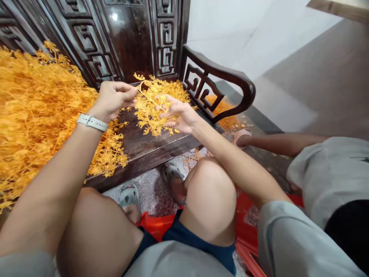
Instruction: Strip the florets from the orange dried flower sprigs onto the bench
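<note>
My left hand [113,99], with a pale watch band on the wrist, pinches the stem of a yellow-orange artificial leaf sprig [150,100] between thumb and fingers. Its leafy part spreads to the right, above the dark wooden bench seat [137,140]. My right hand [184,117] is at the sprig's right side, fingers apart among the leaflets; whether it grips any of them I cannot make out. A large heap of similar sprigs [43,111] fills the left of the seat. Behind the held sprig lies a smaller pile [180,89], partly hidden.
A carved armrest [248,90] bounds the bench on the right, with a carved backrest [131,42] behind. More orange pieces [221,109] lie on the floor beyond the armrest. Another person's leg [276,143] is at right. A red plastic stool [157,225] shows beneath me.
</note>
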### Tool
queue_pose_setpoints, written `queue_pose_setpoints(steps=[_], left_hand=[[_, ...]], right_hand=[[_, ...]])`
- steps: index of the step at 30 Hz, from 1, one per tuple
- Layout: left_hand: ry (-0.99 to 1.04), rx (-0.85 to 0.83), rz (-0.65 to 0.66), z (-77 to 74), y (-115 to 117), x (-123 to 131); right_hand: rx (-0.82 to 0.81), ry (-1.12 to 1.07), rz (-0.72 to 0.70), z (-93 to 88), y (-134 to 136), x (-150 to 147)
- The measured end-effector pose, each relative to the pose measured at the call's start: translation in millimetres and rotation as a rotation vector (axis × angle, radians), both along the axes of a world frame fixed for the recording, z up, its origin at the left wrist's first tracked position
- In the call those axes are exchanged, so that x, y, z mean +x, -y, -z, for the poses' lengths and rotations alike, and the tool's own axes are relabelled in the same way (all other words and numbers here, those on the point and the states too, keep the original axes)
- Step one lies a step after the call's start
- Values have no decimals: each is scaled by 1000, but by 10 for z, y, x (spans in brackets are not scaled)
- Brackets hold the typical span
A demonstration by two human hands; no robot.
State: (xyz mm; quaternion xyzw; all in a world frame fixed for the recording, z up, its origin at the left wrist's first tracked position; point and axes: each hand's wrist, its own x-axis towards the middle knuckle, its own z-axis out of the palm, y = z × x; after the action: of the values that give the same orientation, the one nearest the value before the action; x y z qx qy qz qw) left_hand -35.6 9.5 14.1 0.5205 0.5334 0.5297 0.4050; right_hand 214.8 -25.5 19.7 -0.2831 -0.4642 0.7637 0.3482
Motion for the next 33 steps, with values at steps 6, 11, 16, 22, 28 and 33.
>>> queue_pose_setpoints(steps=[6,11,16,22,28,33], left_hand=[[-73,180,-79,63,-7,-25],[78,-154,160,54,89,-167],[-284,-256,278,173,44,-405],[90,-419,487,339,-32,-260],[277,-330,547,259,-15,-169],[193,-306,643,177,34,-342]], right_hand=[[-37,153,-104,75,-36,-78],[106,180,46,233,-86,-66],[207,240,261,357,-209,23],[365,359,182,500,-208,-94],[444,438,148,513,-196,-252],[457,448,268,492,-237,-306]])
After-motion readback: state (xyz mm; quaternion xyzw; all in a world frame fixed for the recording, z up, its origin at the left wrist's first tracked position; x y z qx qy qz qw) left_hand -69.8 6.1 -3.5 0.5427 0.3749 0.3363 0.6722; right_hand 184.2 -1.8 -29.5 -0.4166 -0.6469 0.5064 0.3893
